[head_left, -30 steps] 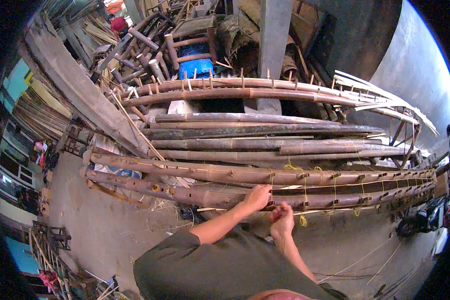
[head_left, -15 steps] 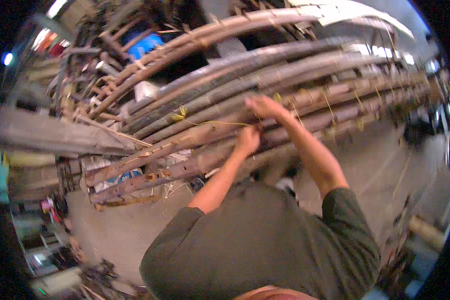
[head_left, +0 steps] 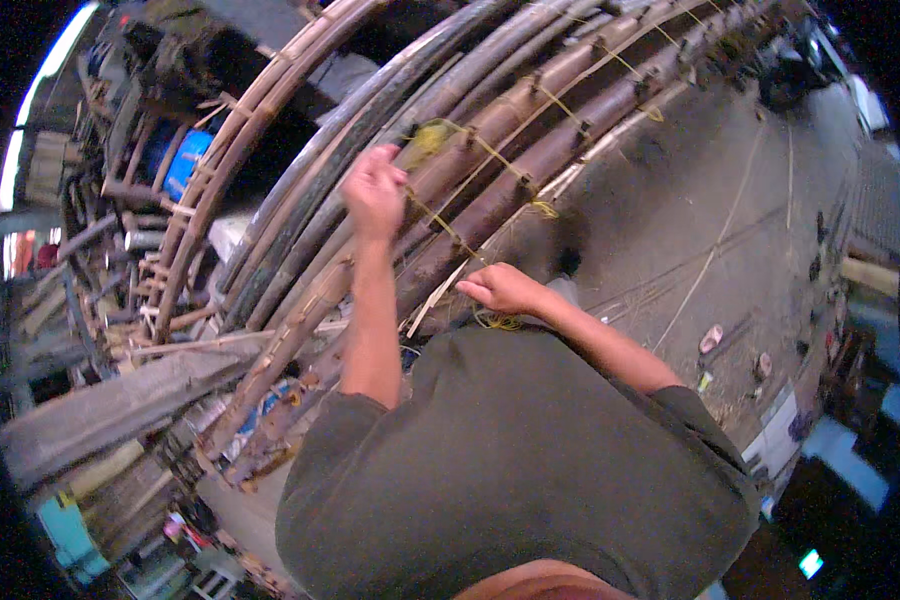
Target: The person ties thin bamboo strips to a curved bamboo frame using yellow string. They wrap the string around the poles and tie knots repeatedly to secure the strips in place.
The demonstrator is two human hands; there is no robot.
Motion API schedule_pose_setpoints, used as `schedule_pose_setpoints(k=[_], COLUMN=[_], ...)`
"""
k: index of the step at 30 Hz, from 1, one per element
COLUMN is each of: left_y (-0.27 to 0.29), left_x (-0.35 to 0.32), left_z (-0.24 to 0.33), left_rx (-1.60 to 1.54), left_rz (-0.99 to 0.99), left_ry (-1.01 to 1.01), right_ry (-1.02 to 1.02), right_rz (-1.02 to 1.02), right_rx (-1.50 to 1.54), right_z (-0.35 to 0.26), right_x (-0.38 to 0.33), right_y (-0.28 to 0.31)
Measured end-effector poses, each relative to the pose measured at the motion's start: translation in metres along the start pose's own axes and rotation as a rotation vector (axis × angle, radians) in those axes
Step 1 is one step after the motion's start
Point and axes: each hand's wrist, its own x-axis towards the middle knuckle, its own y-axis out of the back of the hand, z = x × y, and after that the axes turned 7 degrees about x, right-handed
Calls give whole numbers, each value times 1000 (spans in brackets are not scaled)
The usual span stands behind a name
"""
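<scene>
A thin yellow cord (head_left: 436, 217) runs across two long brown bamboo poles (head_left: 445, 250) between my hands. My left hand (head_left: 374, 192) is raised over the poles, its fingers closed at the cord's upper end. Beside these fingers a yellow cord bundle (head_left: 432, 136) shows blurred. Lower down, at the near side of the poles, my right hand (head_left: 502, 288) is closed around the cord's other end. More yellow cord lashings (head_left: 560, 104) cross the poles farther up to the right. Just below my right hand, loose yellow cord (head_left: 498, 320) hangs in loops.
Several grey poles (head_left: 355, 140) lie side by side behind. A ladder-like bamboo frame (head_left: 232, 140) stands at the far left, near a blue container (head_left: 186, 163). A wide wooden plank (head_left: 120, 400) lies at the left. Sandals (head_left: 710, 339) sit on the floor (head_left: 690, 240) at the right.
The view has turned, so the poles slope more steeply. My hands have moved apart: the left up toward the yellow bundle, the right down to the poles' near side, with cord stretched between.
</scene>
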Motion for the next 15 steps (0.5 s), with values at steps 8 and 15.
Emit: schedule_pose_setpoints(k=[8, 15], left_y=[-19, -15], left_x=[66, -1], left_z=[-102, -13], left_rx=[819, 250], left_rz=[-272, -315], left_ry=[82, 38], right_ry=[264, -49], right_rz=[370, 935], right_rx=[-108, -209], right_z=[6, 60], right_x=[-38, -33], right_y=[22, 66])
